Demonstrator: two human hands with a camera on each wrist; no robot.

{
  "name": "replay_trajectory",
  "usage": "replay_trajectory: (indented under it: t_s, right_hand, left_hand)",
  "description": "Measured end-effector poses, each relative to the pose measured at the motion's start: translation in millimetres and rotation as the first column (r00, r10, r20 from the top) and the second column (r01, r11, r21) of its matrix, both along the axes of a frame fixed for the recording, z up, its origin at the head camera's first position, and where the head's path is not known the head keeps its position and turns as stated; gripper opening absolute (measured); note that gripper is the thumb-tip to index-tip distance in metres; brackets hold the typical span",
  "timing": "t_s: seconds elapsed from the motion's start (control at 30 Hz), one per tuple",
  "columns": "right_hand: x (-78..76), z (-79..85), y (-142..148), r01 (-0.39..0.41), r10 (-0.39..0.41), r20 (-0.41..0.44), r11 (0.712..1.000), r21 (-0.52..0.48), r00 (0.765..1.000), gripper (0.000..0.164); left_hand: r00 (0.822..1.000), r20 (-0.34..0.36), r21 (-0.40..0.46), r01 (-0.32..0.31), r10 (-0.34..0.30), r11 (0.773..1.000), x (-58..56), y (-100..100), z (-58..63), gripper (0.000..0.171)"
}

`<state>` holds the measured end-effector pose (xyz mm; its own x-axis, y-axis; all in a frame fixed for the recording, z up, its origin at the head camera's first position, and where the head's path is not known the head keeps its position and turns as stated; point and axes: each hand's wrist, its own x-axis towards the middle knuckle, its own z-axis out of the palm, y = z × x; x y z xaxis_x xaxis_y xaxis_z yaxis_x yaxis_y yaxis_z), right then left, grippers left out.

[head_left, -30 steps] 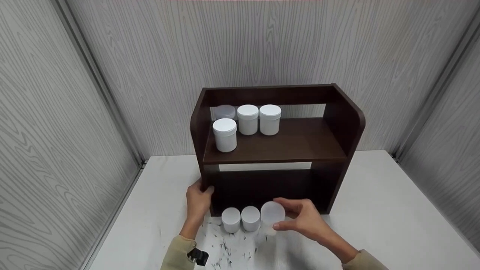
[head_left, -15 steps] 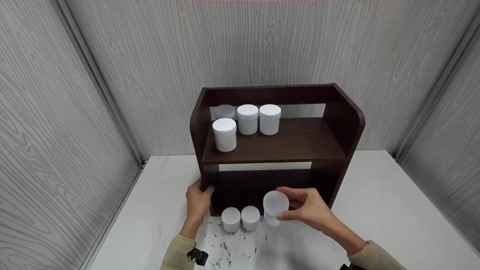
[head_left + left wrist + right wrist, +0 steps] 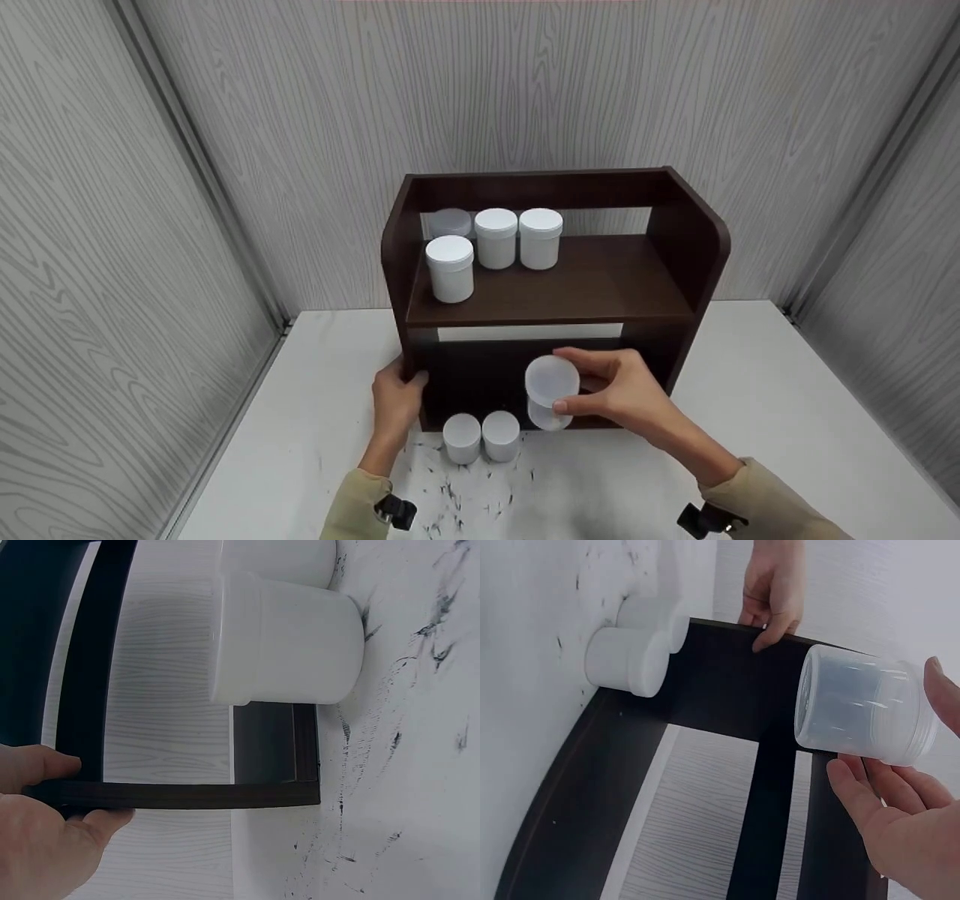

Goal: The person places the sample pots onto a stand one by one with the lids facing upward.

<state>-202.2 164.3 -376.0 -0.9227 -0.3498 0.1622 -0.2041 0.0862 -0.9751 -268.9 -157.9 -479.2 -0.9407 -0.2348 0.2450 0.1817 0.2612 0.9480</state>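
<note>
My right hand (image 3: 619,386) holds a translucent plastic jar (image 3: 551,386) by its lid end, between thumb and fingers, raised in front of the shelf's lower opening. In the right wrist view the clear jar (image 3: 855,705) shows its see-through body. My left hand (image 3: 397,401) grips the left side panel of the dark brown shelf (image 3: 555,296); thumb and fingers straddle that panel (image 3: 202,796) in the left wrist view. Two white jars (image 3: 462,439) (image 3: 501,436) stand side by side on the table before the shelf, right of my left hand.
On the upper shelf board, a white jar (image 3: 450,270) stands front left, with two white jars (image 3: 496,238) (image 3: 540,238) and a translucent jar (image 3: 450,223) behind. The white table (image 3: 337,352) has dark scuffs. Grey wood-patterned walls (image 3: 480,90) surround it.
My right hand has lifted the translucent jar up from beside the two white jars toward the shelf. The left hand keeps its place on the side panel.
</note>
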Motion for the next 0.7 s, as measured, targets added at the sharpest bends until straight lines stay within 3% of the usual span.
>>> replay_trajectory:
  t_s: [0.7]
  right_hand:
    - [-13.6, 52.9, -7, 0.061, -0.06, -0.067, 0.998, 0.018, 0.996, 0.073]
  left_hand:
    - [1.0, 0.01, -0.002, 0.004, -0.004, 1.0, -0.4, 0, 0.1, 0.046]
